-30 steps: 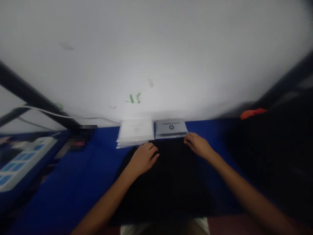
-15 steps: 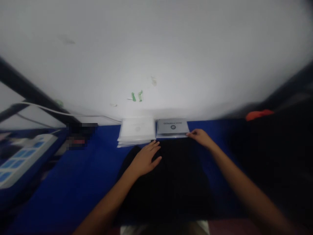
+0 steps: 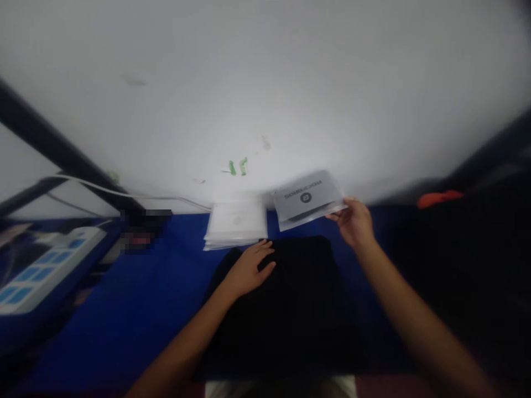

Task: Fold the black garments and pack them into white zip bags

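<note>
A black cloth item (image 3: 290, 309) lies on the blue table surface (image 3: 136, 293) in front of me. My left hand (image 3: 251, 268) rests on its upper left part, fingers apart and holding nothing. My right hand (image 3: 354, 221) pinches the right corner of a grey packet (image 3: 311, 196) in a clear sleeve, printed with a round logo and lettering. The packet is lifted and tilted above the table's back edge. Left of it lies a stack of white packets (image 3: 236, 221), just beyond my left fingertips.
A white wall (image 3: 290, 83) rises behind the table. At the left are a power strip with blue sockets (image 3: 41, 271), a white cable (image 3: 136, 196) and a dark frame bar. On the right, an orange item (image 3: 440, 198) sits by a dark mass.
My right hand has raised the grey packet off the table and tilted it, moving slightly right and up. My left hand has stayed on the black cloth item.
</note>
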`<control>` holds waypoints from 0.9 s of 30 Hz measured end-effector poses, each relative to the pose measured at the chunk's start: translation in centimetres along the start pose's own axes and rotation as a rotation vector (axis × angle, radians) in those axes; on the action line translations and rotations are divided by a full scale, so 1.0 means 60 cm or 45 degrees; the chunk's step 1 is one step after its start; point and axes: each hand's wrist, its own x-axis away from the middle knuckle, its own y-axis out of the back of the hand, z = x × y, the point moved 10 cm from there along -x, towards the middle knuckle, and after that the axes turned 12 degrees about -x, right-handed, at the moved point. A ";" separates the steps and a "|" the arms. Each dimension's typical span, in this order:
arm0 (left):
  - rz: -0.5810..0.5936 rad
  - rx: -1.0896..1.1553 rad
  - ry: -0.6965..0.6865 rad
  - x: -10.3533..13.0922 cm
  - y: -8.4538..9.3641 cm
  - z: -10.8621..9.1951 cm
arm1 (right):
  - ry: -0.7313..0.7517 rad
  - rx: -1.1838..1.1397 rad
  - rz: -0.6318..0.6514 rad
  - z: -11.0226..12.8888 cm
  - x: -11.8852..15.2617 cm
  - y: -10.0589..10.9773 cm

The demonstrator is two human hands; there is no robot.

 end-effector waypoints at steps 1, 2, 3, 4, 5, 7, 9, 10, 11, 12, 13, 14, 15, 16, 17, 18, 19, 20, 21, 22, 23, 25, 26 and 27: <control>-0.055 0.100 0.068 -0.002 0.011 0.011 | 0.018 -0.023 -0.013 0.011 0.000 -0.001; -0.109 0.218 0.150 -0.004 0.023 0.023 | 0.028 -0.037 -0.027 0.020 0.003 -0.003; -0.155 0.355 0.235 -0.006 0.034 0.036 | 0.023 -0.039 -0.041 0.025 0.008 -0.006; -0.182 0.507 0.313 -0.007 0.042 0.047 | -0.006 -0.022 -0.048 0.026 0.017 -0.011; -0.188 0.668 0.375 -0.009 0.046 0.054 | -0.063 0.009 -0.045 0.021 0.028 -0.019; -0.151 0.975 0.445 -0.013 0.048 0.054 | -0.256 0.113 0.029 -0.007 0.061 -0.044; -0.063 1.196 0.468 -0.017 0.043 0.041 | -0.540 0.194 0.226 -0.057 0.107 -0.082; -0.009 1.259 0.480 -0.018 0.037 0.032 | -0.683 0.223 0.338 -0.084 0.133 -0.101; 0.054 1.291 0.490 -0.018 0.031 0.023 | -0.784 0.232 0.424 -0.107 0.156 -0.115; 0.130 1.290 0.495 -0.017 0.022 0.013 | -0.871 0.254 0.492 -0.129 0.176 -0.126; 0.212 1.255 0.492 -0.015 0.014 0.004 | -0.933 0.295 0.546 -0.149 0.192 -0.132; 0.295 1.188 0.477 -0.013 0.006 -0.005 | -0.975 0.340 0.599 -0.167 0.204 -0.137; 0.367 1.101 0.452 -0.011 -0.001 -0.012 | -1.004 0.388 0.633 -0.182 0.212 -0.139; 0.422 1.016 0.426 -0.009 -0.006 -0.017 | -1.017 0.432 0.652 -0.194 0.216 -0.138; 0.460 0.949 0.404 -0.006 -0.010 -0.020 | -1.016 0.465 0.657 -0.203 0.217 -0.136; 0.484 0.908 0.392 -0.004 -0.014 -0.021 | -1.008 0.483 0.651 -0.209 0.217 -0.133; 0.499 0.894 0.387 -0.002 -0.017 -0.021 | -0.993 0.488 0.642 -0.212 0.215 -0.130; 0.506 0.899 0.386 -0.001 -0.020 -0.022 | -0.981 0.485 0.635 -0.215 0.215 -0.126; 0.506 0.909 0.383 0.001 -0.022 -0.022 | -0.973 0.480 0.631 -0.216 0.215 -0.122; 0.503 0.917 0.372 0.002 -0.023 -0.023 | -0.976 0.475 0.628 -0.218 0.215 -0.118; 0.497 0.921 0.357 0.002 -0.025 -0.024 | -0.990 0.466 0.623 -0.220 0.217 -0.112; 0.489 0.938 0.339 0.003 -0.029 -0.026 | -1.034 0.426 0.609 -0.224 0.221 -0.104; 0.488 0.949 0.338 0.003 -0.032 -0.026 | -1.051 0.395 0.606 -0.225 0.223 -0.102; 0.478 0.956 0.341 0.003 -0.034 -0.025 | -1.054 0.364 0.603 -0.225 0.224 -0.102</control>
